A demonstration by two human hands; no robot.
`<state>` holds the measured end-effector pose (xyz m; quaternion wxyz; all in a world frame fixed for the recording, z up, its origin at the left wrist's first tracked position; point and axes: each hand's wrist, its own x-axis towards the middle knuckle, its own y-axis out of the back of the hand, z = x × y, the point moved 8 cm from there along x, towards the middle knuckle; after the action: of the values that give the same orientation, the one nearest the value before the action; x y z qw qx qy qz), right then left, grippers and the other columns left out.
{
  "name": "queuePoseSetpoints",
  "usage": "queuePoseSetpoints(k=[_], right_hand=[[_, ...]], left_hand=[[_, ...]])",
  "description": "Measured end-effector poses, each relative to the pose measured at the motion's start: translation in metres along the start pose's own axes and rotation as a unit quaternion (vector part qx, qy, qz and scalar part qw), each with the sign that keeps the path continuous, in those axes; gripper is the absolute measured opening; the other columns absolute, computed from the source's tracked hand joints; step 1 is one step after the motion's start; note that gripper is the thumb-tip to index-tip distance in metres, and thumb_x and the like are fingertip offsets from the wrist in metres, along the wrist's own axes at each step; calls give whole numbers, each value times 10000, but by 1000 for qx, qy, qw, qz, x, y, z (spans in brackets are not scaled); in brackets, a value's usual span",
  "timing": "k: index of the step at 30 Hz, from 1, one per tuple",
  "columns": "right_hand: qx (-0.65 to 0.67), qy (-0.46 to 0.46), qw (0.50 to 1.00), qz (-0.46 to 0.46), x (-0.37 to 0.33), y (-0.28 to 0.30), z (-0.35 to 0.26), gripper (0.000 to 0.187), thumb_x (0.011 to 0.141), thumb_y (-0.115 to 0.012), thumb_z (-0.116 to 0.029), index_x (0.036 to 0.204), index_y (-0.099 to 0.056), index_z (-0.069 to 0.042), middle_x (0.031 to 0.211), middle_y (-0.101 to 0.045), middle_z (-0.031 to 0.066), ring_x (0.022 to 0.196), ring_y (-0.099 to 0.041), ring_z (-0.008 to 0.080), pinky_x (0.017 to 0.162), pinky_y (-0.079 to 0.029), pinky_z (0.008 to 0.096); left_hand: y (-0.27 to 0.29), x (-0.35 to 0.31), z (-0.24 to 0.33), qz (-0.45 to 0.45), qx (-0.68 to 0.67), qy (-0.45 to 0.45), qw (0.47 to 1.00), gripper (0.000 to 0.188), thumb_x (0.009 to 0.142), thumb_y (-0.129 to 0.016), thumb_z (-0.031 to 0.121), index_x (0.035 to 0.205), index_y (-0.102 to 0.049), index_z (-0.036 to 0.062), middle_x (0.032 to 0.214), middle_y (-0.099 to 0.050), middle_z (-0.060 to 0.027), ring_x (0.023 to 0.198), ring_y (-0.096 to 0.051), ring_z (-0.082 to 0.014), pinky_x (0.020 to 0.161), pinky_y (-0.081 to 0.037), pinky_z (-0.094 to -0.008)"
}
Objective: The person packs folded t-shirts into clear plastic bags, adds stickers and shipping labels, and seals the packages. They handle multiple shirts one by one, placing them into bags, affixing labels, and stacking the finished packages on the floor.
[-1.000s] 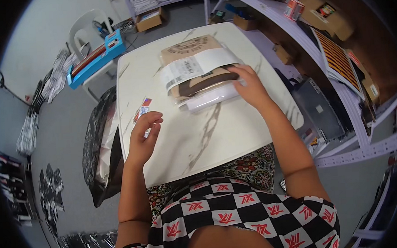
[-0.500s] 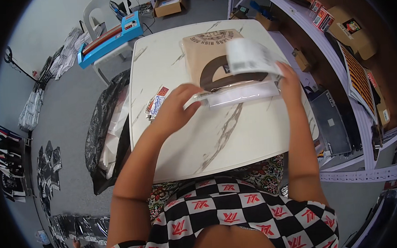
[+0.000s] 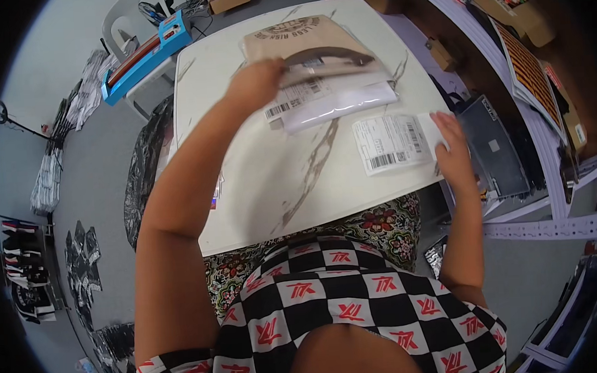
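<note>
On the table [image 3: 342,184], near its edge: right hand [image 3: 453,153] on label [image 3: 391,144], room leftward.

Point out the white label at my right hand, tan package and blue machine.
White label [image 3: 396,143]: head view, middle of its printed face.
Tan package [image 3: 296,45]: head view, plain area below the print.
Blue machine [image 3: 143,65]: head view, its long blue side.

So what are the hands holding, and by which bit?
The right hand holds a white label by its right edge. The blurred left hand seems to grip the packet by its left side.
</note>
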<state>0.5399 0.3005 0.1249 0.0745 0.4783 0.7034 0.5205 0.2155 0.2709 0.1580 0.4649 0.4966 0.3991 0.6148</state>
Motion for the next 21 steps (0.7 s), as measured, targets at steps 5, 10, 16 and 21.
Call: queuePoseSetpoints(k=[5, 10, 16, 21], right_hand=[[233, 76, 967, 71, 45, -20, -100, 505, 669, -554, -43, 1156, -419, -54, 1158, -394, 152, 1087, -372, 262, 919, -288, 305], [184, 168, 957, 147, 72, -19, -220, 740, 613, -678, -233, 1233, -303, -85, 1241, -248, 213, 1155, -273, 312, 937, -259, 373], [351, 338, 864, 129, 34, 30, -301, 559, 676, -558, -58, 1194, -375, -159, 1095, -487, 57, 988, -475, 226, 784, -416, 336], [412, 469, 777, -77, -36, 10, -323, 509, 621, -520, 51, 1086, -506, -156, 987, -554, 41, 837, -555, 212, 670, -469, 278]], left_hand=[[119, 16, -45, 273, -7, 66, 960, 209, 767, -462, 191, 935, -528, 87, 869, -578, -105, 801, -547, -279, 683, -420, -333], [232, -30, -34, 363, -433, 31, 825, 222, 818, -427, 144, 977, -483, 0, 847, -536, -77, 729, -533, -143, 642, -436, -240], [285, -222, 92, 436, -3, -130, 891, 244, 804, -466, 117, 1003, -453, -23, 909, -504, -107, 809, -526, -189, 708, -446, -297], [298, -324, 73, 364, -83, -96, 923, 465, 779, -411, 407, 988, -484, -1, 966, -495, -141, 943, -469, -248, 812, -367, -335]])
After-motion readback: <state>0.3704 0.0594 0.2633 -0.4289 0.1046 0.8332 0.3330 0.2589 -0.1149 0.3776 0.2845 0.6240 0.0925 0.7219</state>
